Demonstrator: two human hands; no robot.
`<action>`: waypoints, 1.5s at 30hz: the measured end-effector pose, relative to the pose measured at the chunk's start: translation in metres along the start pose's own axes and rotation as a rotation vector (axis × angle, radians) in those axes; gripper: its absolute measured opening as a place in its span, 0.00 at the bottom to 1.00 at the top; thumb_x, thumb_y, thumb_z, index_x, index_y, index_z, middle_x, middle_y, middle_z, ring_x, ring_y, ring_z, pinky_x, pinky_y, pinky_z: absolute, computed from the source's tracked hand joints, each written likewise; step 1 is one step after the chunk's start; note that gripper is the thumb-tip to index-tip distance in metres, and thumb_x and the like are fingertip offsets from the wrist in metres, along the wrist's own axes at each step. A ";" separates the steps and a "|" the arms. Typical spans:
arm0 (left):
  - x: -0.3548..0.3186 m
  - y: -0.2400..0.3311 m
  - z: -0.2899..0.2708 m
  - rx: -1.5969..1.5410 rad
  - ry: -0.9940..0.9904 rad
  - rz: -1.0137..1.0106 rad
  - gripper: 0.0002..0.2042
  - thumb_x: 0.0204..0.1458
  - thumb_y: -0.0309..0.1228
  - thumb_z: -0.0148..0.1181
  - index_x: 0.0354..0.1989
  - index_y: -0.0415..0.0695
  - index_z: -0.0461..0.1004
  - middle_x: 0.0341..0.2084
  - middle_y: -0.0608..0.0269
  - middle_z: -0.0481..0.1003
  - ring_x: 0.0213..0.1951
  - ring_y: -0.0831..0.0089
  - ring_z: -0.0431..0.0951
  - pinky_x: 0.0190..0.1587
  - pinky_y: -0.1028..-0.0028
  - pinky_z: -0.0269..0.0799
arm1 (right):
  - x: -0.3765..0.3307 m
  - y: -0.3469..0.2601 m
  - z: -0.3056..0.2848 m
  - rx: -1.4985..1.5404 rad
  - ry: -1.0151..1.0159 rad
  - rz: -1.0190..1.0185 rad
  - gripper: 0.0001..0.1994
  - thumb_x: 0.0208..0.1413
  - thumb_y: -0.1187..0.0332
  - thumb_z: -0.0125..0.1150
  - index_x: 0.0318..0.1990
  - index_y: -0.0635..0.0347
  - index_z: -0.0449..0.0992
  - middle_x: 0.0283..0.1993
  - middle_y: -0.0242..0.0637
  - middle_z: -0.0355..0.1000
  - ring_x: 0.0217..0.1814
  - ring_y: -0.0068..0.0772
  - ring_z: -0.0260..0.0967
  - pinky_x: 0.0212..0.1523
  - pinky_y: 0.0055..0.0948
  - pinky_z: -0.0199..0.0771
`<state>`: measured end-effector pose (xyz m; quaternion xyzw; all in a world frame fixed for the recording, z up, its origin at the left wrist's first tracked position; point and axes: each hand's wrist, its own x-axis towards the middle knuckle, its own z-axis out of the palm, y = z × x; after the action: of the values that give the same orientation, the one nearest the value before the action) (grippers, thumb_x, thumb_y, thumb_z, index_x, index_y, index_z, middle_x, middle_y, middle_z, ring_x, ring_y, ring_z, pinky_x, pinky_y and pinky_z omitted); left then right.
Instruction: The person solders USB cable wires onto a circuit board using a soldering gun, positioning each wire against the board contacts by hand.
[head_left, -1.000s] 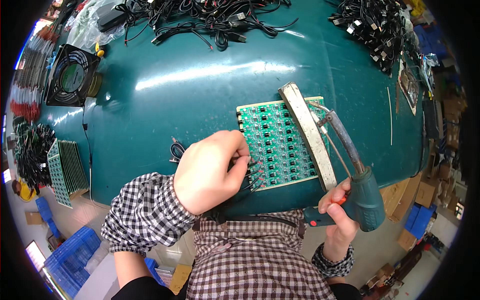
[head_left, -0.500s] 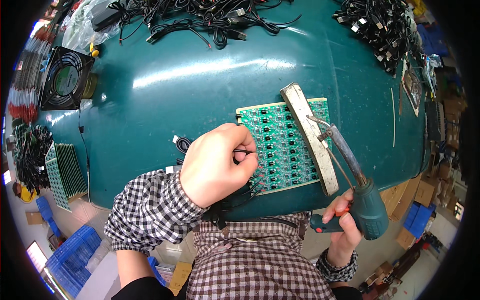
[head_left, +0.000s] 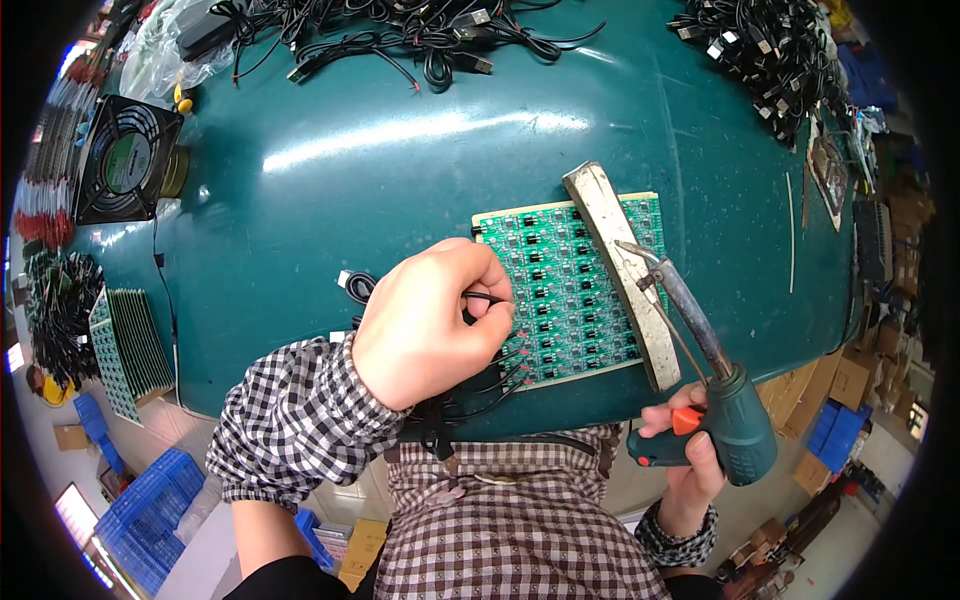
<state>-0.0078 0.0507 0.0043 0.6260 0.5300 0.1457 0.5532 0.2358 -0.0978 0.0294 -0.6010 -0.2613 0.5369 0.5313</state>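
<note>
A panel of green circuit boards (head_left: 560, 290) lies on the table before me, dotted with rows of black parts. Across its right side rests a worn metal bar (head_left: 625, 280). My left hand (head_left: 430, 310) is closed at the panel's left edge, pinching a black cable (head_left: 482, 296) between thumb and fingers. Several cables with thin ends run along that edge below the hand. My right hand (head_left: 690, 460) grips the handle of a dark green soldering gun (head_left: 742, 430) with an orange trigger. Its bent tip points left, over the metal bar.
Black USB cables (head_left: 440, 35) are heaped at the far edge, with another bundle (head_left: 760, 70) at far right. A square fan (head_left: 130, 160) stands at left, near a stack of green boards (head_left: 130, 340). Blue crates (head_left: 150, 520) sit below the table at left.
The soldering gun has shifted slightly down and right, and more of its trigger shows as my right fingers have moved. My left hand stays nearly in place with the cable.
</note>
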 end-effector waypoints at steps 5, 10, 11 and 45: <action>-0.001 0.004 -0.002 0.099 0.005 0.042 0.02 0.46 0.19 0.60 0.28 0.36 0.73 0.27 0.66 0.69 0.28 0.84 0.68 0.30 0.83 0.66 | 0.001 0.001 -0.008 -0.073 -0.084 0.001 0.27 0.52 0.60 0.63 0.53 0.71 0.64 0.40 0.49 0.71 0.40 0.42 0.77 0.39 0.37 0.82; 0.001 0.000 0.000 0.064 0.012 0.047 0.02 0.46 0.20 0.60 0.27 0.36 0.73 0.26 0.65 0.70 0.27 0.82 0.69 0.28 0.83 0.66 | 0.000 0.001 -0.010 -0.104 -0.123 0.022 0.27 0.53 0.60 0.63 0.53 0.73 0.64 0.41 0.50 0.72 0.40 0.42 0.76 0.41 0.39 0.82; 0.001 0.000 0.001 0.022 0.021 0.042 0.02 0.45 0.20 0.60 0.27 0.36 0.73 0.27 0.65 0.70 0.26 0.82 0.69 0.28 0.82 0.66 | 0.000 0.002 -0.010 -0.104 -0.122 0.022 0.27 0.53 0.60 0.63 0.53 0.73 0.64 0.41 0.50 0.72 0.40 0.42 0.76 0.41 0.39 0.82; 0.015 0.006 -0.004 0.334 -0.012 0.240 0.03 0.38 0.23 0.59 0.23 0.39 0.72 0.21 0.59 0.70 0.21 0.67 0.71 0.27 0.71 0.69 | -0.011 0.000 -0.013 -0.334 -0.211 0.032 0.23 0.47 0.65 0.72 0.48 0.67 0.71 0.37 0.43 0.78 0.43 0.36 0.78 0.44 0.33 0.77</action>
<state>-0.0022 0.0659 0.0045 0.7685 0.4653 0.1168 0.4233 0.2450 -0.1117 0.0318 -0.6250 -0.3915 0.5546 0.3854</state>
